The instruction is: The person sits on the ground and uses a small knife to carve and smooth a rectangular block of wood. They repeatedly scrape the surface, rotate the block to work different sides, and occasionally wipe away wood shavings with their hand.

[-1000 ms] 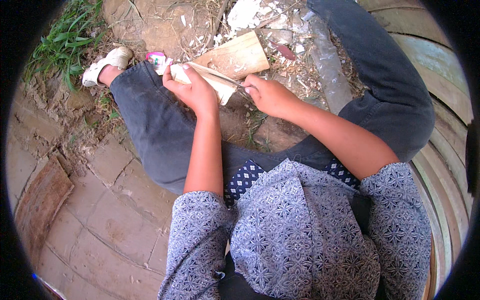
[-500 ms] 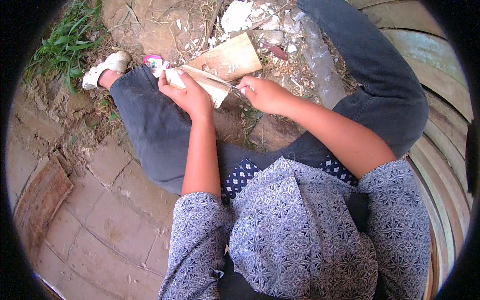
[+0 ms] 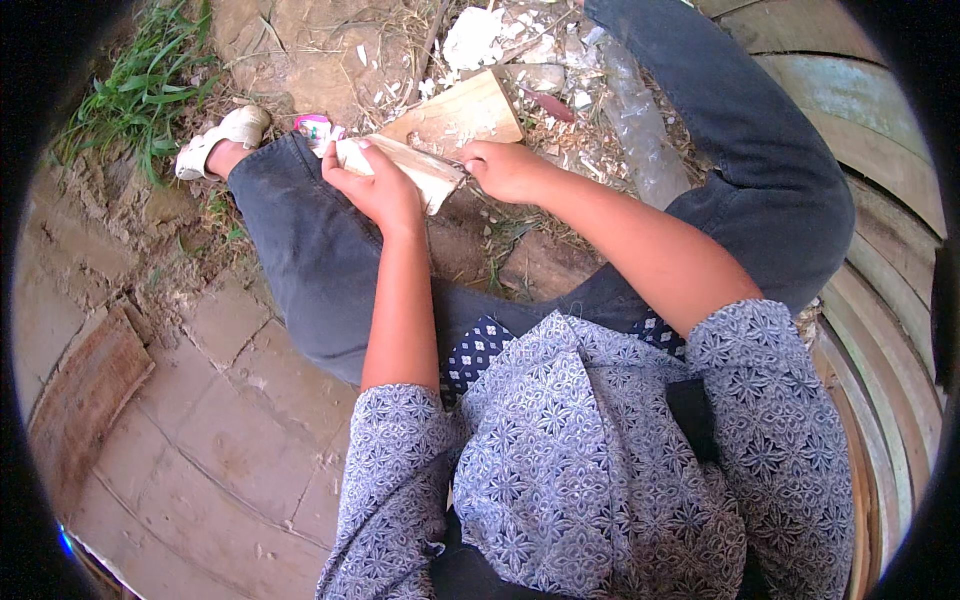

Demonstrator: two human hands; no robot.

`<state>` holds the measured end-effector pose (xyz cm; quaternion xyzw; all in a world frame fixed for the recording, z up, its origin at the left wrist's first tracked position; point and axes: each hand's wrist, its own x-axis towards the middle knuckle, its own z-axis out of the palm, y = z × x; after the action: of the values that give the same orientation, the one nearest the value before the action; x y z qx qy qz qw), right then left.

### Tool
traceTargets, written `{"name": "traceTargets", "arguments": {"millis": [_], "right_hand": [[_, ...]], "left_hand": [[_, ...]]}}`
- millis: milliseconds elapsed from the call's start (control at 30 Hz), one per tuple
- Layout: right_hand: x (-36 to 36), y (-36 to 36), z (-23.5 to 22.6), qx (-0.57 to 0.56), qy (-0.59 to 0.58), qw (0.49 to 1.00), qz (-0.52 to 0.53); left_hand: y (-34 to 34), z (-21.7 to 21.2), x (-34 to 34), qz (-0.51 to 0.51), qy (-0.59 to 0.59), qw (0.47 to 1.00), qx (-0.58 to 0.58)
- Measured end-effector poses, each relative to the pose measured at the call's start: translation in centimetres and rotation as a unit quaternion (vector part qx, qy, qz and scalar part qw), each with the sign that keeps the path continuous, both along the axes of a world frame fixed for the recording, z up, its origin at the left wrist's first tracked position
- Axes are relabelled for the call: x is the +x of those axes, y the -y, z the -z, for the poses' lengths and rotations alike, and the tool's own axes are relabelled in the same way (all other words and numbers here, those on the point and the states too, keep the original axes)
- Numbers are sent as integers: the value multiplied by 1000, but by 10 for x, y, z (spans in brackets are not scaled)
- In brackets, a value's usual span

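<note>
My left hand (image 3: 383,192) is closed around a pale split block of wood (image 3: 422,174), held at a slant between my knees. The fingers wrap its left end, with the thumb on top. My right hand (image 3: 507,172) makes a fist at the block's right end. It grips a knife (image 3: 455,163), whose thin dark blade lies along the wood's upper edge; the handle is hidden in the fist. Just beyond the block, a flat wedge-shaped board (image 3: 470,108) rests on the ground with small shavings on it.
White chips (image 3: 473,40) and shavings litter the ground ahead, beside a clear plastic sheet (image 3: 645,125). A pink and white wrapper (image 3: 316,128) lies near my left knee. Wooden slats (image 3: 885,270) curve along the right. A brown plank (image 3: 85,400) lies on the tiled floor at left.
My right hand has moved a little left, closer to the block's end, and less of the blade shows. My left hand keeps its hold on the wood.
</note>
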<state>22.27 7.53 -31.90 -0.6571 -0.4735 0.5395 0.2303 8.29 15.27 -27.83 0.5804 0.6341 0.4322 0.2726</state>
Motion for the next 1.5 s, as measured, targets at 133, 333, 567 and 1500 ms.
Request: {"name": "traceTargets", "arguments": {"millis": [133,333,567,1500], "right_hand": [[10,19,-21,-14,-27,999,-13],[0,22,-7,28,-8,1000,-4],[1,8,-6,-22,-18,999,-18],[96,71,-159,-124,-533,837,-15]], "left_hand": [[3,5,-7,-8,45,999,-7],[2,9,-7,25,-11,999,20],[2,12,-10,-8,21,1000,2],[2,-30,-50,60,155,972,-168]]}}
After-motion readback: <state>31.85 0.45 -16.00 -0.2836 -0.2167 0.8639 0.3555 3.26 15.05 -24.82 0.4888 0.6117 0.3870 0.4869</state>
